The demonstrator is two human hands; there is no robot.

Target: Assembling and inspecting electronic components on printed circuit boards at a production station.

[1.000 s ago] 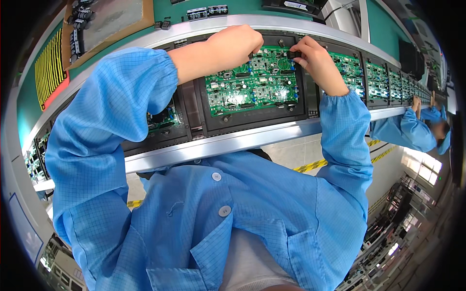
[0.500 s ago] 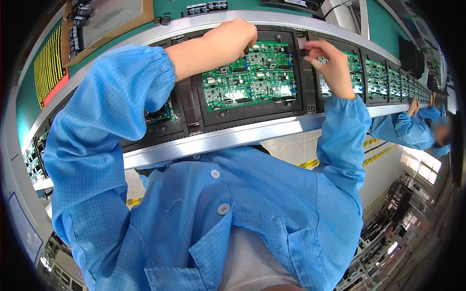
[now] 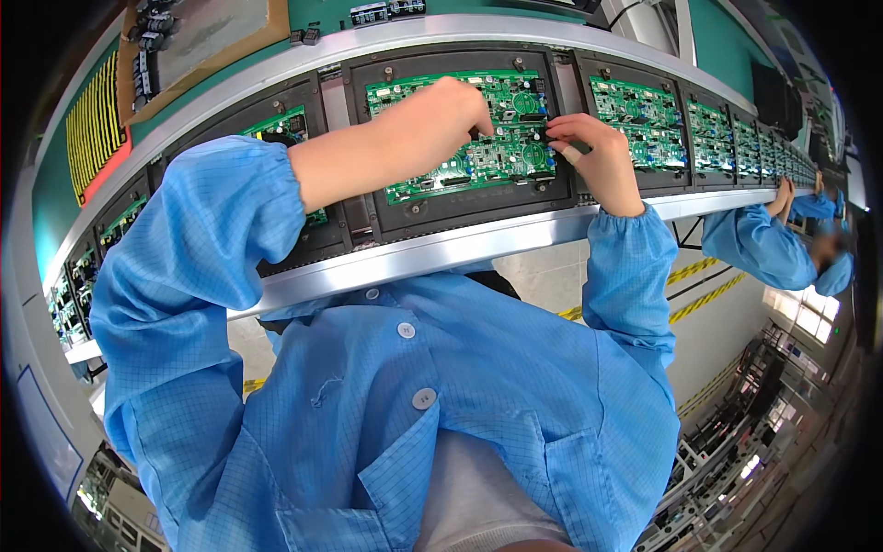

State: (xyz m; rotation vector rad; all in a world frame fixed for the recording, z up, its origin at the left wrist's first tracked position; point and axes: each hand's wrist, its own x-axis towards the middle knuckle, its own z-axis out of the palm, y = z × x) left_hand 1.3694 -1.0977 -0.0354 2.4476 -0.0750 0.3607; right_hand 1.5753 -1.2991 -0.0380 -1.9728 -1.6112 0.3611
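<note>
A green circuit board (image 3: 428, 190) lies in a black carrier frame (image 3: 441, 217) in front of me. My left hand (image 3: 448, 110) reaches over its middle with the fingers pinched downward; a dark bit shows under the fingertips, too hidden to name. At the board's right edge, my right hand (image 3: 598, 156) pinches a small black block-shaped component (image 3: 551, 133) between thumb and fingers. Whether that block touches the board I cannot tell. Another black block (image 3: 539, 86) sits in the board's far right corner.
More boards in carriers (image 3: 644, 124) run along the metal-railed line to both sides. Beyond the far rail are a cardboard box (image 3: 207, 57) with black capacitors, small black blocks (image 3: 304, 37) and a yellow-black striped sheet (image 3: 92, 124). A co-worker's hands (image 3: 782, 198) are far right.
Both hands have moved nearer me over the board. My right hand has brought the black component leftward from beside the carrier to the board's right edge. The carriers have shifted slightly left.
</note>
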